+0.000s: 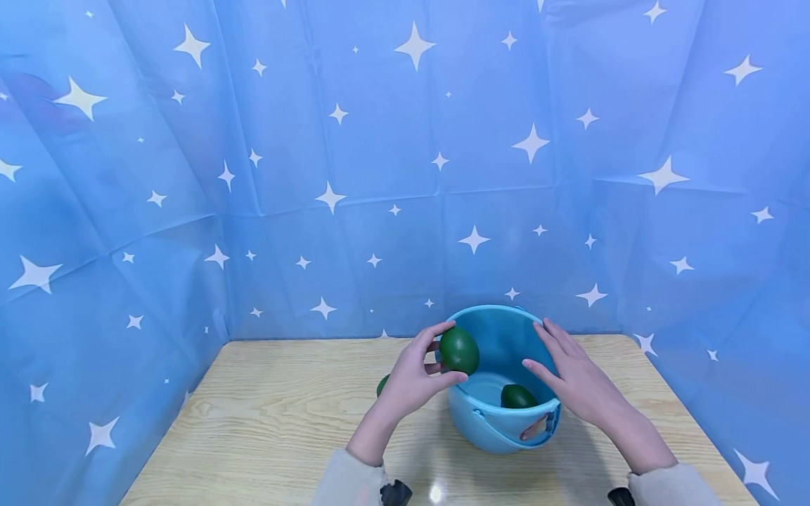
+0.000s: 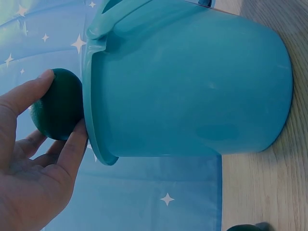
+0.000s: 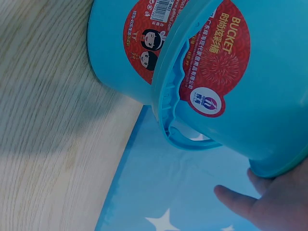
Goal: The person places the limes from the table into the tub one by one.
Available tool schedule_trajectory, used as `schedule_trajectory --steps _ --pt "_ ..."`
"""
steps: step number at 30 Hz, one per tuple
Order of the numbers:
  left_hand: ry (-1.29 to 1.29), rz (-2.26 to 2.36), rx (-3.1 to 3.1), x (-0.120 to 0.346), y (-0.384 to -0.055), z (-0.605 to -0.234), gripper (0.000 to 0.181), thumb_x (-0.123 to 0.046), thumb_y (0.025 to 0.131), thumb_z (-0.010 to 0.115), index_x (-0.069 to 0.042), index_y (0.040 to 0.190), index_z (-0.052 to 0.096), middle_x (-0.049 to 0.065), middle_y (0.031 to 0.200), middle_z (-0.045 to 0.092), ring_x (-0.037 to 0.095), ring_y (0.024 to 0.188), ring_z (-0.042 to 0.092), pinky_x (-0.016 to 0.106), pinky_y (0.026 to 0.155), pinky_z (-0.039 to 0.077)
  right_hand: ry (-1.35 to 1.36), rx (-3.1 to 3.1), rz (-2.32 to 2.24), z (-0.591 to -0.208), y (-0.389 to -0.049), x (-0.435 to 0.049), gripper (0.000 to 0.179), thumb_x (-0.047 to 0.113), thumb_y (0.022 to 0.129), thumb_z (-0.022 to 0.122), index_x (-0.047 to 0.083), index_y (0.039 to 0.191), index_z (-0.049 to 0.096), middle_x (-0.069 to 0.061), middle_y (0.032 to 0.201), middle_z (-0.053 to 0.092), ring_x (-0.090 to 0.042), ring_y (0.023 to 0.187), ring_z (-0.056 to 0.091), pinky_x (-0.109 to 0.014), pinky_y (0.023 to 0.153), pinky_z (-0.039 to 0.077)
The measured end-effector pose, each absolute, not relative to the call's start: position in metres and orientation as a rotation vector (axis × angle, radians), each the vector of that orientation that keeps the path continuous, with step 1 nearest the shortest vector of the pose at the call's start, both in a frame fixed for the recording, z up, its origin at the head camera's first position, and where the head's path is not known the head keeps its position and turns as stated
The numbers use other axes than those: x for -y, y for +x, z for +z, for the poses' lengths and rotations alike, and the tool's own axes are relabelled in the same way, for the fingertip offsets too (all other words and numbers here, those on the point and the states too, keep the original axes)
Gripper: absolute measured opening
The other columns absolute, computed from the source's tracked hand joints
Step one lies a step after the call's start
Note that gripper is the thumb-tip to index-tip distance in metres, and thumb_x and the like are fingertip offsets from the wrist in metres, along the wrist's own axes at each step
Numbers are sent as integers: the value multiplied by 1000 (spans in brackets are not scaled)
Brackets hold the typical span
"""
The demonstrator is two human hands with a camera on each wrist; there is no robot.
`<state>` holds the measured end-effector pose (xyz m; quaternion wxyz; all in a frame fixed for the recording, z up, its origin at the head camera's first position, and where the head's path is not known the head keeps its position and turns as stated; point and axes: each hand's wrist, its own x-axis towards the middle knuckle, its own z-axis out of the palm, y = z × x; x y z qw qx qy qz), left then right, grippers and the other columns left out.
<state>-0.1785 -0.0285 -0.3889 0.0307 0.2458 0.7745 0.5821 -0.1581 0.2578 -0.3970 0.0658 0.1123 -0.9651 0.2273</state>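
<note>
My left hand (image 1: 411, 383) holds a dark green oval fruit (image 1: 460, 350) between thumb and fingers, at the left rim of a light blue bucket (image 1: 471, 420). In the left wrist view this fruit (image 2: 58, 105) shows right beside the bucket's rim, with the fingertips close to it. Inside the bucket, a second green fruit (image 1: 517, 396) lies on the bottom. A third one (image 1: 382, 384) is on the table, partly hidden behind my left hand. My right hand (image 1: 585, 386) is at the bucket's right rim, fingers extended and holding nothing.
The bucket stands upright on a light wooden table (image 1: 285, 407), its handle (image 1: 506, 441) hanging at the near side. A red label (image 3: 219, 57) is on its outer wall. Blue cloth with white stars (image 1: 380, 176) hangs behind and on both sides.
</note>
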Motion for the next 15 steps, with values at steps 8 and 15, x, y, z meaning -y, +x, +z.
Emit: schedule_trajectory --steps 8,15 --pt "752 1794 -2383 28 -178 -389 72 -20 88 78 -27 150 42 2 147 50 25 128 55 36 98 58 339 2909 690 -397 -158 -257 78 48 101 53 6 159 22 -25 163 19 -52 147 20 -77 109 26" --pt "757 1859 -2359 28 -178 -387 70 -19 91 74 -21 152 40 6 152 46 30 135 53 38 99 56 339 2907 693 -397 -158 -258 78 48 101 53 6 159 21 -25 164 18 -51 147 20 -77 109 26"
